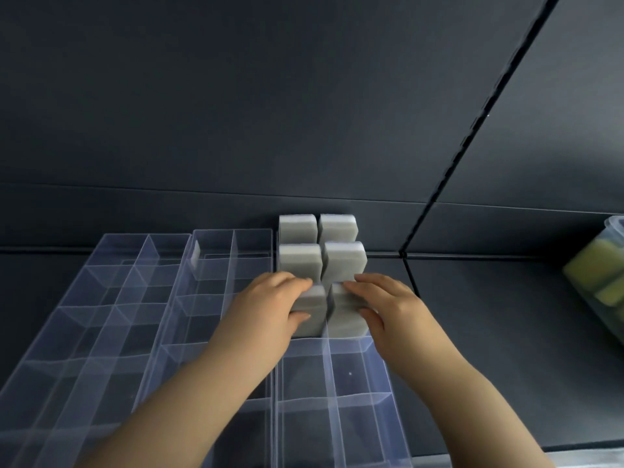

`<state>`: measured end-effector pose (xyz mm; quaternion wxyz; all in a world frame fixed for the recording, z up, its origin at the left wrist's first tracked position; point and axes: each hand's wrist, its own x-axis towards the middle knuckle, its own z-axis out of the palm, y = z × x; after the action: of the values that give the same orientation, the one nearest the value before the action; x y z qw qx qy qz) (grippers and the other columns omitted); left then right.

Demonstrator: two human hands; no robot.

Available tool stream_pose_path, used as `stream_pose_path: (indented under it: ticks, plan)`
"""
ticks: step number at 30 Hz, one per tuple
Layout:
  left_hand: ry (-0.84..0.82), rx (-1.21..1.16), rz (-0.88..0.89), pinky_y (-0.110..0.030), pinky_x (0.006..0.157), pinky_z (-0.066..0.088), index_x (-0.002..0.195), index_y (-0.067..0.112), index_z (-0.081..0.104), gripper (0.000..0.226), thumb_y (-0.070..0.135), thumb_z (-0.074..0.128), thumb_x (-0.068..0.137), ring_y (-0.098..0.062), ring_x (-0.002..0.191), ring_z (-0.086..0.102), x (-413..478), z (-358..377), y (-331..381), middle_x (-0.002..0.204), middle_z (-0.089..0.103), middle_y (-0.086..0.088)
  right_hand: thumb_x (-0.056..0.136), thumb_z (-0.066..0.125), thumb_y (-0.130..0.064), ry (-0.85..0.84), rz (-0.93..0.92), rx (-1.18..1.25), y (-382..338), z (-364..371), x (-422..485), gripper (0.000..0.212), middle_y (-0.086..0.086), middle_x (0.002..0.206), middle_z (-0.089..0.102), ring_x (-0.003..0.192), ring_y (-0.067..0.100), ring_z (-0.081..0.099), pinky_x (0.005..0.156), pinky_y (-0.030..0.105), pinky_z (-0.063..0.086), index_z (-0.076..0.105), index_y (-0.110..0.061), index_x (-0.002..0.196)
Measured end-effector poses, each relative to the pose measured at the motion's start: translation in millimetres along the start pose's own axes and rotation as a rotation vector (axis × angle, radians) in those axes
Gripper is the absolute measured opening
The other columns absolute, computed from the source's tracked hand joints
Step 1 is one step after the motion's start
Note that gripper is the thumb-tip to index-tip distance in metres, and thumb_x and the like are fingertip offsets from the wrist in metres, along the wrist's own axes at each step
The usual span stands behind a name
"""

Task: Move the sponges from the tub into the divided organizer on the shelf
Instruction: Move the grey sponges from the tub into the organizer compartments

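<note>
Hands work at a clear divided organizer (341, 386) on a dark shelf (489, 332). The left hand (270, 309) pinches the near-left grey sponge (312, 312), fingers curled over its top and thumb on its near face. The right hand (388, 309) pinches the near-right grey sponge (346, 320) the same way. Both sponges stand on end, long axis upright. Four more grey sponges (299, 263) stand just beyond the fingertips. Well right of the right hand, a tub (615, 228) holds yellow-green sponges (589, 265).

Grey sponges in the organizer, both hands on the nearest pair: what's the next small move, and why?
Probably seat both fully and let go: the left hand and right hand grip the left sponge and right sponge, already standing in neighbouring organizer compartments.
</note>
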<state>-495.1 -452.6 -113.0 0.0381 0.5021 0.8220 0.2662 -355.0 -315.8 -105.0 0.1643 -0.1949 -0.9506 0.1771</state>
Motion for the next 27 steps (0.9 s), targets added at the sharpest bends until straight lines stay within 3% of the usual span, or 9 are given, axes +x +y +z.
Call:
stream_pose_path:
  ticks: [14,27]
  plan:
    - [0.021,0.056,0.000,-0.018,0.095,0.030,0.135,0.025,0.044,0.048,0.027,0.058,0.089,-0.010,0.122,0.039,-2.6,3.6,3.1,0.131,0.047,0.008,0.072,0.068,0.012,0.049,-0.091,-0.025,-0.5,-3.6,0.8,0.037,0.012,0.107,0.064,0.094,0.034,0.062,0.079,0.039,0.054,0.066,-0.005,0.105]
    - [0.051,0.119,0.054,-0.023,0.090,0.038,0.137,0.026,0.041,0.049,0.032,0.055,0.090,-0.011,0.119,0.039,-5.0,-0.5,9.7,0.130,0.045,0.009,0.082,0.064,-0.005,-0.048,-0.053,-0.077,-1.4,-5.1,-0.1,0.046,0.002,0.132,0.051,0.123,0.023,0.045,0.095,0.025,0.036,0.055,-0.015,0.126]
